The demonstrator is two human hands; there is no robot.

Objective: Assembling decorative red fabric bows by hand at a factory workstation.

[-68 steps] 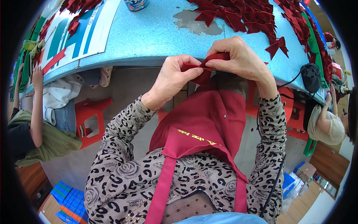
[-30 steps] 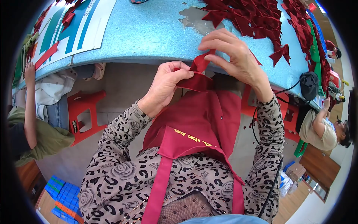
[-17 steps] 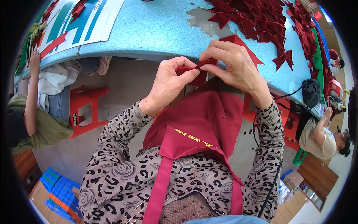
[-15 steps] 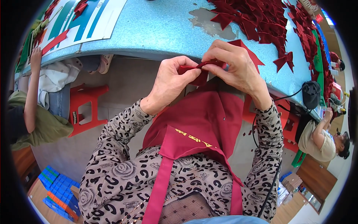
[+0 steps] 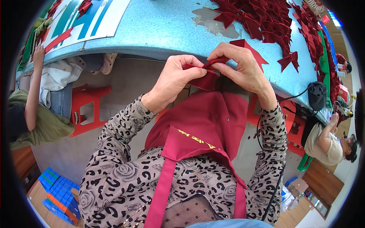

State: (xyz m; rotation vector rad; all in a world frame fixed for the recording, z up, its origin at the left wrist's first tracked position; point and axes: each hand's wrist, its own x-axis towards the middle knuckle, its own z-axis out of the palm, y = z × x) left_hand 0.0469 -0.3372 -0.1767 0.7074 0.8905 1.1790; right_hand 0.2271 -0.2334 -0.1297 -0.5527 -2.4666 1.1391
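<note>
Both hands pinch a dark red ribbon (image 5: 207,82) in front of the table's near edge, above my red apron (image 5: 197,121). Thumb and fingers of my left hand (image 5: 173,78) are closed on its left part. My right hand (image 5: 241,68) grips the gathered upper part, close to the left fingertips. A loop of the ribbon hangs below the fingers; its folds are partly hidden by them. Just beyond my right hand, a flat red ribbon piece (image 5: 251,51) with pointed ends lies on the blue table (image 5: 159,30).
A large heap of dark red bows (image 5: 266,22) covers the table's far right, with a single bow (image 5: 289,61) nearer. A black pouch with a cord (image 5: 317,95) hangs at the right edge. Co-workers sit at left and right. A red stool (image 5: 89,108) stands at left.
The ribbon has shifted in my fingers, and more of its loop now shows below them. My right fingers have turned slightly on the gathered part.
</note>
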